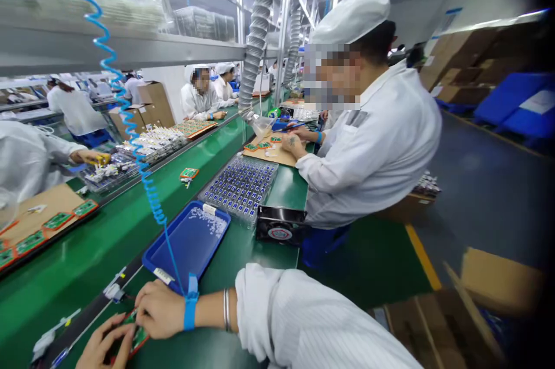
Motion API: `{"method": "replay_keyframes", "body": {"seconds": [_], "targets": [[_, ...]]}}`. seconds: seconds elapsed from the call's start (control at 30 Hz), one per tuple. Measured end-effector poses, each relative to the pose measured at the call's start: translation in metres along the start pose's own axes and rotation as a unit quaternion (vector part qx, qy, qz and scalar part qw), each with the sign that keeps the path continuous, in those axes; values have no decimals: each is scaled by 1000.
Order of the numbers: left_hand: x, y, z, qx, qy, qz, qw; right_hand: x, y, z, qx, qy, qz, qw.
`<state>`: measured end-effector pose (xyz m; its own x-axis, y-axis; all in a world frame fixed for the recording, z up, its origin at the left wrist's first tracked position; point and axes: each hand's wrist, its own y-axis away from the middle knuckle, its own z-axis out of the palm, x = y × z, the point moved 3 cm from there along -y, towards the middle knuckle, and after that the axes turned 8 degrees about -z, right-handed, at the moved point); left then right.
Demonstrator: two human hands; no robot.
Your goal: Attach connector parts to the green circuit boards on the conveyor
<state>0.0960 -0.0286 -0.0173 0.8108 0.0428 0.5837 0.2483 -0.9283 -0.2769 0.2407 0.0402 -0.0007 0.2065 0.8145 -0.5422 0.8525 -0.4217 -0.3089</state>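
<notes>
Both hands are on one orange-edged circuit board (139,339), down at the tabletop (255,250) near the blue tray (186,253). Left hand (106,343) curls around it, right hand (160,309) grips in close, fingertips partly hidden. Looks mid-job to me, but can't tell what's done on it. Plenty of white bits (208,221) sit unused in the tray.

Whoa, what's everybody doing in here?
The person wearing the camera has a small green circuit board at the bench: the left hand holds it, and the right hand's fingers are on it too. Just beyond lies a blue tray with little white pieces. Farther along, a co-worker in a white cap bends over more boards.
</notes>
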Motion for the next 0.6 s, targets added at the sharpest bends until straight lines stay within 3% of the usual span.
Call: {"method": "replay_keyframes", "body": {"seconds": [0.23, 0.6], "targets": [[42, 9, -9, -31, 8, -27, 999, -1, 2, 2, 51, -22, 31, 998], [44, 8, -13, -59, 66, -90, 992, 1, 10, 2, 74, -98, 21, 992]]}}
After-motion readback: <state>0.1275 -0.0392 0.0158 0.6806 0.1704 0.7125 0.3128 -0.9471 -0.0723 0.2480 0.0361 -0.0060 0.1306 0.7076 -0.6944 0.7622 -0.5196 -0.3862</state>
